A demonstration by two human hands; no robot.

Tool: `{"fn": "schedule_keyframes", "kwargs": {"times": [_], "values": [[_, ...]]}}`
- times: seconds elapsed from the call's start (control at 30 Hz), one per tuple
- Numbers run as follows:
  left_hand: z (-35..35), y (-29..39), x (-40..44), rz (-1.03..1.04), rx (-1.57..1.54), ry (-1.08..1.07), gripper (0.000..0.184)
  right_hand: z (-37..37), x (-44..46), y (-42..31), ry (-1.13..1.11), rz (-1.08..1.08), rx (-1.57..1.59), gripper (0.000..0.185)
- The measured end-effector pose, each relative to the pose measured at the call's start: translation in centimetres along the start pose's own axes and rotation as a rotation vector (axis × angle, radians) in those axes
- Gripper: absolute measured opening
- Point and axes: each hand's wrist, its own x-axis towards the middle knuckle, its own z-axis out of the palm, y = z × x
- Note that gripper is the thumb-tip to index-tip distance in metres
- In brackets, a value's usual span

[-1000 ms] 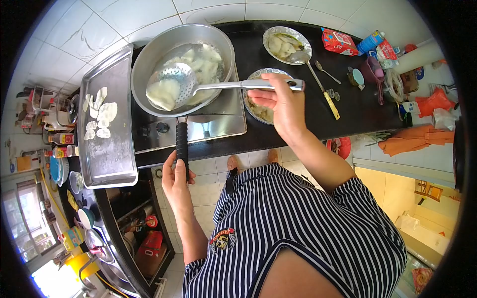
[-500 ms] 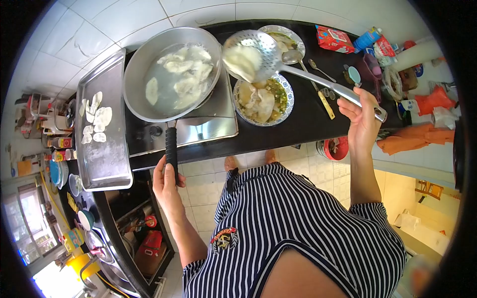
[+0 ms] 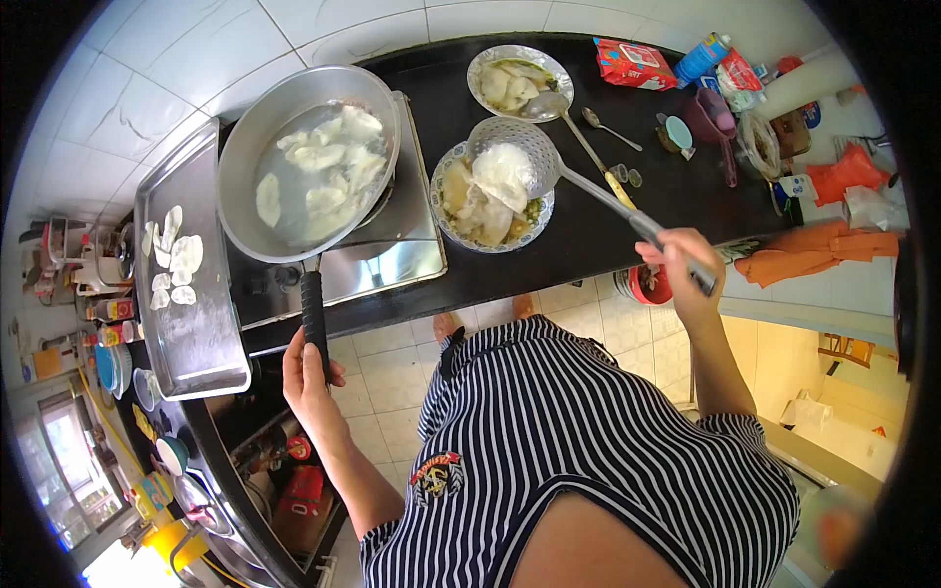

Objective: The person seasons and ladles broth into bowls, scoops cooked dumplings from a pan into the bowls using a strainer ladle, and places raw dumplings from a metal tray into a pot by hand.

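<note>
My left hand is closed round the black handle of a deep grey pan on the stove. Several pale dumplings lie in the pan's cloudy water. With my right hand I grip the long metal handle of a skimmer. Its perforated head tilts over the nearer patterned bowl, and a whitish dumpling rests at its lower edge. Inside that bowl are dumplings in broth with chopped greens; the skimmer hides part of it.
Another bowl with dumplings and a spoon stands behind. On the left, a metal tray carries several raw dumplings. A small spoon, a red packet and a blue bottle are on the black counter at right.
The skimmer has come down and towards me, tipping its dumpling over the nearer bowl. My right hand has lowered with it. My left hand stays on the pan handle; the whole view has shifted slightly.
</note>
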Motion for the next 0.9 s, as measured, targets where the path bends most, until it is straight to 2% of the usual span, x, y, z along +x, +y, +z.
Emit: {"fn": "schedule_keyframes", "kwargs": {"times": [0.1,0.13,0.2,0.3,0.33,0.37,0.47,0.5,0.57,0.63,0.77,0.9], "values": [[0.1,0.2,0.0,-0.002,0.007,-0.002,0.034,-1.2,1.1,-2.3,-0.322,-0.407,-0.407,0.022],[0.1,0.3,0.0,-0.003,0.009,-0.006,0.034,-1.3,1.2,-2.6,-0.322,-0.407,-0.406,0.022],[0.0,0.2,0.0,-0.009,0.006,-0.002,0.034,-1.3,1.5,-3.2,-0.33,-0.578,-0.477,0.029],[-0.1,0.3,0.1,-0.019,-0.004,0.009,0.034,-0.6,2.7,-4.0,-0.224,-0.589,-0.406,0.032],[-0.2,0.2,0.1,-0.017,-0.011,-0.001,0.034,0.4,3.9,-4.4,-0.152,-0.654,-0.35,0.031],[-0.2,0.1,0.1,-0.015,-0.019,-0.012,0.033,1.6,4.6,-4.9,-0.082,-0.649,-0.301,0.027],[-0.3,-0.2,0.2,-0.019,-0.055,-0.011,0.033,5.4,6.8,-5.9,-0.064,-0.545,-0.216,0.024],[-0.3,-0.3,0.2,-0.021,-0.06,-0.009,0.033,7.6,7.7,-5.0,-0.023,-0.577,-0.153,0.025],[-0.4,-0.2,0.2,-0.024,-0.067,-0.012,0.033,11.1,10.3,-4.9,-0.118,-0.692,-0.218,0.032],[-0.4,0.0,0.1,-0.019,-0.045,-0.031,0.034,15.4,12.3,-3.8,-0.084,-0.777,-0.191,0.039],[-0.7,-0.2,0.4,-0.031,-0.071,-0.046,0.034,20.8,15.0,-2.0,-0.141,-0.745,-0.073,0.03],[-1.0,-0.2,0.5,-0.048,-0.098,-0.07,0.035,23.0,15.4,-1.0,-0.16,-0.708,-0.146,0.026]]}}
